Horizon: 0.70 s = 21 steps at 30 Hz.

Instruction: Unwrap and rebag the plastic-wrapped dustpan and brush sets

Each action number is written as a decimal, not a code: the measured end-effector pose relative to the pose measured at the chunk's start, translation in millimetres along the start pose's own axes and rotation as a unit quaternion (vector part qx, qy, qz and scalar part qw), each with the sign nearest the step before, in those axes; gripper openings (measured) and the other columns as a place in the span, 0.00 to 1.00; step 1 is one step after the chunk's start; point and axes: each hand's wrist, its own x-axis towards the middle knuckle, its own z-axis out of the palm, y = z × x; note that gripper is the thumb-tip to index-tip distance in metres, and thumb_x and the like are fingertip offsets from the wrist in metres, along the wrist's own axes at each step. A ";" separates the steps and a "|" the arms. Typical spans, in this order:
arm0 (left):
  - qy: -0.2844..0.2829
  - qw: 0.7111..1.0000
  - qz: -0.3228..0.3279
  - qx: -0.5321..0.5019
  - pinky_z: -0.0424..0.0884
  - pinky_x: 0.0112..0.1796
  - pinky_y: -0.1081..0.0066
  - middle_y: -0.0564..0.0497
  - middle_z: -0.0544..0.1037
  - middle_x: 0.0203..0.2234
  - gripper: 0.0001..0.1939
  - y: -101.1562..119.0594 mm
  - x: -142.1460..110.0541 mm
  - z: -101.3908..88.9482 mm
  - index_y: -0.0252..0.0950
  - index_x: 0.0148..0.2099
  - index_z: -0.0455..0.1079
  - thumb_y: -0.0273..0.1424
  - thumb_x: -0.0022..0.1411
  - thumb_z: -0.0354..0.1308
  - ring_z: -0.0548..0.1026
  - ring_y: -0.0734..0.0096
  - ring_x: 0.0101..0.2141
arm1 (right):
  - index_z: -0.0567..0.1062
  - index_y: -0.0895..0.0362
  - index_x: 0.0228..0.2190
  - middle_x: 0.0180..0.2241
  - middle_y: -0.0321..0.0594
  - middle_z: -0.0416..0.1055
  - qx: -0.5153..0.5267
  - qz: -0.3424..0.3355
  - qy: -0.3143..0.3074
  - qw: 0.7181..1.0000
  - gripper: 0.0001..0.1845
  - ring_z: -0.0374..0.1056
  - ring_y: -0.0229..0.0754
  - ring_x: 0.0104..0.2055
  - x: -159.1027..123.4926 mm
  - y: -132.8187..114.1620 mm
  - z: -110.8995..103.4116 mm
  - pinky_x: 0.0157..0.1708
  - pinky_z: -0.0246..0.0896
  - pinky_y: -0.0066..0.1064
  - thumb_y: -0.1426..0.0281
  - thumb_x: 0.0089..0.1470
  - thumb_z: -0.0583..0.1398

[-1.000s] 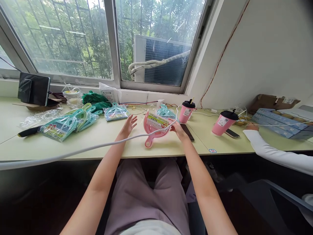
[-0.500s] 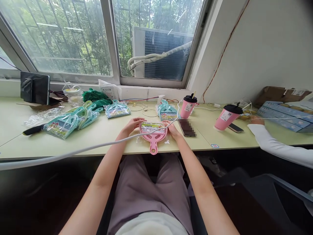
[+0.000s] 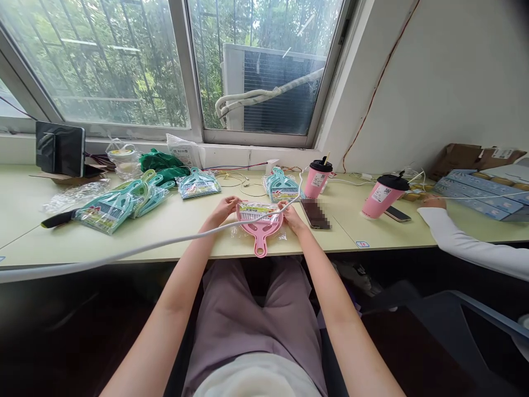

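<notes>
Teal plastic dustpan-and-brush sets in clear bags lay at ten o'clock, a black smartphone at three, tall pink cups with black lids further right, and long blue cardboard boxes beside a co-worker's white sleeve.

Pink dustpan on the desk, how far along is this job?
Done, it seems: the teal dustpan sets lie bagged to the left. In hand: the pink dustpan, left hand and right hand on its label card, clear film beneath. Left: that film apparently needs closing around it.

Left hand, right hand — both gripping wrapped pink dustpan.
</notes>
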 end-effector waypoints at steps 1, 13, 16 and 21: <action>0.003 1.000 -0.002 -0.004 0.72 0.36 0.69 0.41 0.82 0.36 0.29 -0.2 0.5 0.3 0.34 0.33 0.71 0.57 0.46 0.67 0.78 0.65 0.34 | 0.69 0.52 0.35 0.26 0.31 0.71 0.000 0.001 0.002 1.000 0.30 0.68 0.39 0.29 -0.1 -0.1 -0.5 0.29 0.64 0.30 0.45 0.38 0.68; -0.033 0.998 -0.035 0.046 0.72 0.39 0.65 0.40 0.80 0.44 0.25 1.0 -5.1 -0.9 0.35 0.45 0.69 0.34 0.47 0.73 0.78 0.66 0.36 | 0.69 0.53 0.35 0.26 0.30 0.69 -0.022 -0.006 0.031 0.999 0.22 0.68 0.39 0.29 4.3 8.5 -1.6 0.32 0.65 0.32 0.64 0.35 0.67; -0.043 0.996 -0.022 0.072 0.72 0.38 0.65 0.37 0.79 0.45 0.23 3.9 -7.4 3.1 0.34 0.43 0.69 0.36 0.48 0.73 0.78 0.66 0.35 | 0.69 0.53 0.35 0.27 0.31 0.69 -0.041 -0.026 0.047 0.998 0.22 0.67 0.39 0.30 5.9 12.2 -1.8 0.34 0.64 0.33 0.63 0.36 0.67; -0.027 0.995 -0.003 0.093 0.72 0.39 0.63 0.38 0.80 0.45 0.21 5.7 -8.0 8.3 0.34 0.41 0.72 0.37 0.48 0.72 0.78 0.63 0.36 | 0.69 0.52 0.36 0.29 0.33 0.70 -0.037 -0.028 0.050 0.998 0.22 0.68 0.41 0.32 9.6 15.9 -2.5 0.37 0.65 0.34 0.57 0.40 0.67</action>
